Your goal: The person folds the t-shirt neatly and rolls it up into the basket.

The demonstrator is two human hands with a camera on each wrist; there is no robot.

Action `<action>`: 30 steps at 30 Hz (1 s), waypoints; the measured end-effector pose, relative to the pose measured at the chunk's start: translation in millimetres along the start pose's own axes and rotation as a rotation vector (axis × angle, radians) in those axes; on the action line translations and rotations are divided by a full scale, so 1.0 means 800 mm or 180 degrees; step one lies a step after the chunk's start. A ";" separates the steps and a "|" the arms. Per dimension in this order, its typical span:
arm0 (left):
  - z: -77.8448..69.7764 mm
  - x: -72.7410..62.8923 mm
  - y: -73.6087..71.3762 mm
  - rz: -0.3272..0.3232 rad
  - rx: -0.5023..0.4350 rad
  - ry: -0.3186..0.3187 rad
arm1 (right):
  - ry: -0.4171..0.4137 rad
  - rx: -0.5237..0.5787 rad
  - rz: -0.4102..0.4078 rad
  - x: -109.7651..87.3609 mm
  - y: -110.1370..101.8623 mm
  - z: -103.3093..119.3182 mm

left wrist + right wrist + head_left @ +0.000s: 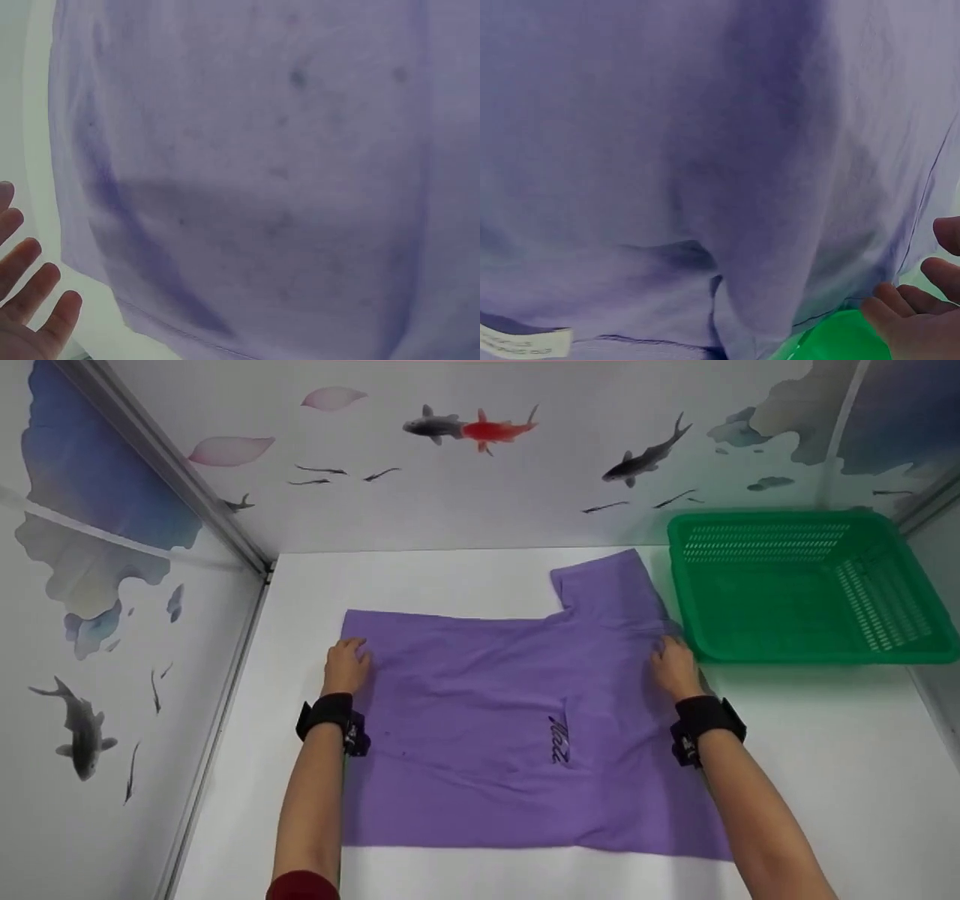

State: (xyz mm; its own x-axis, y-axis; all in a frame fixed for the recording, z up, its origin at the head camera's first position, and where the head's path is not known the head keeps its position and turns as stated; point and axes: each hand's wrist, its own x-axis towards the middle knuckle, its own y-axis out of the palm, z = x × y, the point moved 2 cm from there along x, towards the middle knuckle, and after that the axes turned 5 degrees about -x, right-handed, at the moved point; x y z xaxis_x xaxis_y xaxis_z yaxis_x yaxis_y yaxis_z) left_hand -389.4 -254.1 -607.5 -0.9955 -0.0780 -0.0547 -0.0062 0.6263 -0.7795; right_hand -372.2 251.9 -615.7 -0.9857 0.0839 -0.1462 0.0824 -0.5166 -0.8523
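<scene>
A purple short-sleeved T-shirt (472, 690) lies spread on the white table, its hem side at the left and one sleeve pointing to the back. Dark script lettering (559, 741) runs across its chest. At the shirt's left edge is my left hand (346, 666); the left wrist view has its fingers (46, 281) spread beside the cloth, holding nothing. My right hand (675, 667) is at the neck side, near the basket. Its fingers (889, 300) are loosely bent at the cloth's edge in the right wrist view; contact is hard to judge.
A green plastic basket (694, 622) stands at the back right, close to the shirt's shoulder. White panels printed with fish (645, 457) enclose the table at the back and left. A white label (525, 343) shows inside the collar.
</scene>
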 end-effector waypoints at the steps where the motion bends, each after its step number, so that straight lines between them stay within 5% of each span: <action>1: 0.003 0.007 0.001 0.0019 0.0018 0.0005 | 0.0029 -0.0022 0.0045 0.003 0.001 0.001; 4: 0.021 0.031 0.010 0.0044 0.0021 0.0109 | 0.0075 -0.0071 0.0097 0.012 0.003 0.002; 8: 0.107 0.098 0.063 -0.0125 0.0152 0.0381 | 0.0065 -0.0203 0.0066 0.022 0.005 -0.001; 11: 0.137 0.130 0.079 -0.0056 0.0298 0.0313 | -0.0064 -0.0409 0.0001 0.029 0.007 -0.001; 16: 0.053 0.103 0.023 0.0537 0.0277 -0.0053 | -0.0092 -0.0592 -0.0055 0.040 0.005 0.003; 18: 0.031 0.094 0.011 0.0559 0.0306 -0.0003 | -0.0038 -0.0610 -0.0052 0.041 0.003 0.005; 23: 0.011 0.090 -0.001 0.0513 0.0517 0.0068 | -0.0063 -0.0829 0.0004 0.041 0.007 0.008; 30: -0.003 0.095 0.009 0.0386 0.0762 0.0256 | 0.0022 -0.1098 -0.0200 0.041 0.015 0.005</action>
State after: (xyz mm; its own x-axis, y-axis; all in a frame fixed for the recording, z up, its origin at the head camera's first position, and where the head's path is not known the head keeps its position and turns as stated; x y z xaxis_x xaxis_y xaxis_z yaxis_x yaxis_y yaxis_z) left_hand -465.6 -253.9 -615.8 -0.9920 0.0541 -0.1143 0.1265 0.4255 -0.8961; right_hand -404.1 244.8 -629.1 -0.9895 0.1127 -0.0906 0.0678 -0.1918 -0.9791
